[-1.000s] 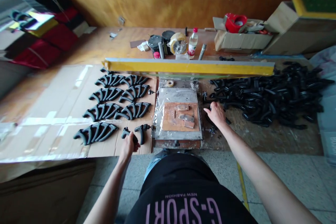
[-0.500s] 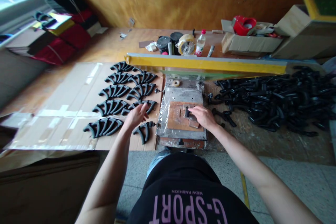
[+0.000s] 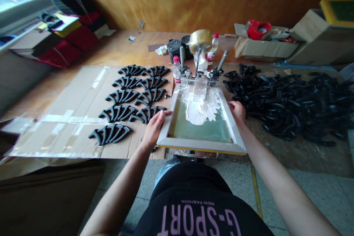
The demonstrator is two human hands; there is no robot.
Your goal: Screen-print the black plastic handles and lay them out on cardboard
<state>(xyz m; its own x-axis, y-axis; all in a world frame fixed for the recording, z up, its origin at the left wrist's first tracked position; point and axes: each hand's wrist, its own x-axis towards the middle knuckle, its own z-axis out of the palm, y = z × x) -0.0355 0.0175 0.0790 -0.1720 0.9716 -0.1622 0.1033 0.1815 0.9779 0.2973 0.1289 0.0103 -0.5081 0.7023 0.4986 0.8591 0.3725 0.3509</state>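
A screen-printing frame (image 3: 199, 146) with a green mesh lies lowered and flat in front of me. White ink (image 3: 199, 110) is smeared across the mesh, and a squeegee (image 3: 199, 87) stands at its far end. My left hand (image 3: 153, 128) grips the frame's left rail. My right hand (image 3: 237, 111) grips the right rail. Black curved plastic parts in neat rows (image 3: 129, 97) lie on cardboard to the left of the frame. The part placed under the screen is hidden.
A big loose heap of black parts (image 3: 290, 99) fills the bench on the right. Ink tins, a tape roll (image 3: 199, 39) and bottles stand behind the frame. Cardboard boxes (image 3: 262, 46) sit at the back right, red and black goods at the far left.
The raised frame has swung down flat over the plate. My right hand left the part it had set on the plate; both hands moved onto the frame's side rails.
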